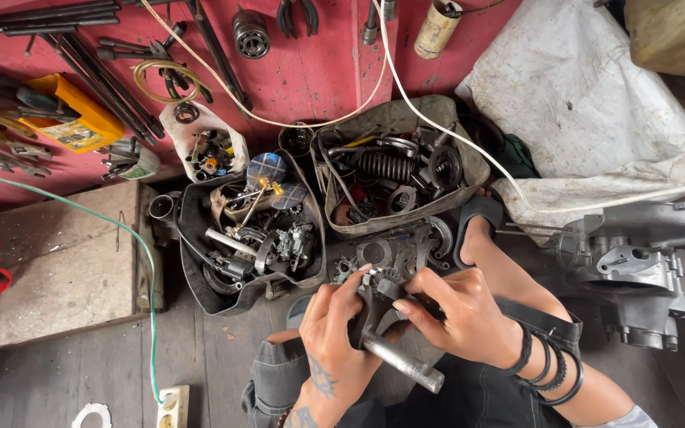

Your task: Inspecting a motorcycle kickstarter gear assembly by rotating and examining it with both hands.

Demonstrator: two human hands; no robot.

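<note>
- Yellow flat pkg (81,119), upper left, lying tilted on red surface among long metal tools; rectangular, bright yellow w/ a printed label area on its lower part, dark & pale print, too small to tell more.
- Cylindrical can (436,30), top centre-right on red surface; cream/tan paper label wrapped round it, worn & stained, lying tilted, just beside white cable.
- Small clear bottle (140,161), left of centre, near edge of red surface; pale greenish label w/ white patch, lying on its side.
- No signs, no screens in view.
</note>
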